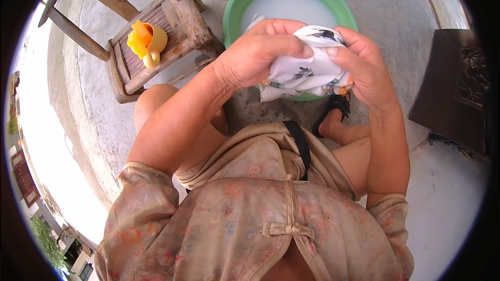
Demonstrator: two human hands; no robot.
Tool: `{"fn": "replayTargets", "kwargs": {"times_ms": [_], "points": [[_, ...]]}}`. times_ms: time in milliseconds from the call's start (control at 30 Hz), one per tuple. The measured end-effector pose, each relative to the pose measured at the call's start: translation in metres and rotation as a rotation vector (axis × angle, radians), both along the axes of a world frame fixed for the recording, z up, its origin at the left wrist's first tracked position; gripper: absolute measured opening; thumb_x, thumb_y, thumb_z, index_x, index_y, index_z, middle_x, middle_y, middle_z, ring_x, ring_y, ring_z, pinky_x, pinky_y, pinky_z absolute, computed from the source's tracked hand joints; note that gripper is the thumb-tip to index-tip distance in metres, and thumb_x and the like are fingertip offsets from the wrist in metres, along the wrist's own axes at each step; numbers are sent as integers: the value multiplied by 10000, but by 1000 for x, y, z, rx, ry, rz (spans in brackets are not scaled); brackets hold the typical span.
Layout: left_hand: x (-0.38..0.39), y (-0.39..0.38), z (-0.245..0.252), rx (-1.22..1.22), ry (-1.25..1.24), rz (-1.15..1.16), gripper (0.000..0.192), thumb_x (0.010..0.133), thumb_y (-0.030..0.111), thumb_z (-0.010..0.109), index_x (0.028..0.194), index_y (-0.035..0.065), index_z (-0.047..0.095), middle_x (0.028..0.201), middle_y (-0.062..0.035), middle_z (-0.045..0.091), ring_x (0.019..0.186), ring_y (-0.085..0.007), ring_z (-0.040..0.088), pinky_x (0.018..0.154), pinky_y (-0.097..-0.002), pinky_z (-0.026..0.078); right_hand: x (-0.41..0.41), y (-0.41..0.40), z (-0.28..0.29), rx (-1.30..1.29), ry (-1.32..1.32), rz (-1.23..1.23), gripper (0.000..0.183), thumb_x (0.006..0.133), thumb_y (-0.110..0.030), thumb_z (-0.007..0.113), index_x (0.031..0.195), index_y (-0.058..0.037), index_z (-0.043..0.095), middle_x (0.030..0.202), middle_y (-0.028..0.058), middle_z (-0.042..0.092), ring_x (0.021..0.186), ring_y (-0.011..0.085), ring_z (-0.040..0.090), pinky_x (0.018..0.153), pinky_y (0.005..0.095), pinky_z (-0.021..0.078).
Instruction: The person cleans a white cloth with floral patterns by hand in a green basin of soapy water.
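Note:
Both my hands grip a white cloth (pixel 300 71) printed with dark leaves and orange flowers, bunched up in front of me. My left hand (pixel 262 52) pinches its upper left edge between thumb and fingers. On the other side my right hand (pixel 361 66) pinches it the same way, the two thumbs close together on the fabric. Beneath and beyond the cloth, a green plastic basin (pixel 236 9) stands on the floor. Cloudy whitish water (pixel 293 6) fills its bottom. A pale bit of fabric (pixel 256 20) shows at the water's left side, partly hidden by my left hand.
A wooden and bamboo chair (pixel 179 27) stands left of the basin. On its seat sits a yellow cup (pixel 159 39) holding yellow and orange plastic pieces (pixel 137 41). To the right is a dark brown panel-like piece of furniture (pixel 445 86). The concrete floor (pixel 258 109) has wet spots.

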State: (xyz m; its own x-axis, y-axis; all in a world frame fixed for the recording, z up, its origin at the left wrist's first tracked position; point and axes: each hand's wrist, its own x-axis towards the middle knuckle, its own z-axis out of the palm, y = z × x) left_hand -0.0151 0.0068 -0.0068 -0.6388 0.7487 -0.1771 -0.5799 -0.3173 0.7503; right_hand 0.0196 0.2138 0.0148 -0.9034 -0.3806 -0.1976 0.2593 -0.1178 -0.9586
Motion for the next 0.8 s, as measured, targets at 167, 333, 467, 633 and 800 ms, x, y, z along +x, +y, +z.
{"fn": "replayTargets", "kwargs": {"times_ms": [167,333,467,633,800], "points": [[-1,1,-2,-14,-16,23,280,828,93,574,1077,-31,610,986,-105,676,852,-167,652,802,-294,522,1,-2,0,-48,-28,-9,198,922,-181,590,1011,-6,613,844,2,631,722,34,570,589,198,478],[-2,1,-6,1,-41,39,238,853,77,554,1059,-28,610,977,-102,675,843,-162,655,798,-293,532,1,0,2,57,-90,58,239,931,-197,587,1048,10,612,857,8,631,728,38,567,599,208,478],[-3,0,-6,9,-47,39,211,857,67,550,1037,-24,613,948,-94,674,827,-148,655,770,-282,537,-1,7,-1,143,-118,169,247,933,-186,591,1074,15,611,869,4,629,735,44,567,609,220,477],[-5,1,-6,-29,-60,45,195,869,82,557,1023,-24,614,918,-87,674,774,-138,657,712,-264,544,4,4,-2,158,-106,193,257,925,-151,605,1111,26,603,896,11,640,756,54,577,644,227,488],[-6,3,-4,-162,-77,42,199,849,83,583,982,-51,646,883,-110,677,734,-162,654,683,-285,546,5,9,-6,55,-147,171,284,929,-143,600,1148,38,592,938,20,650,804,67,582,724,224,490]]}}
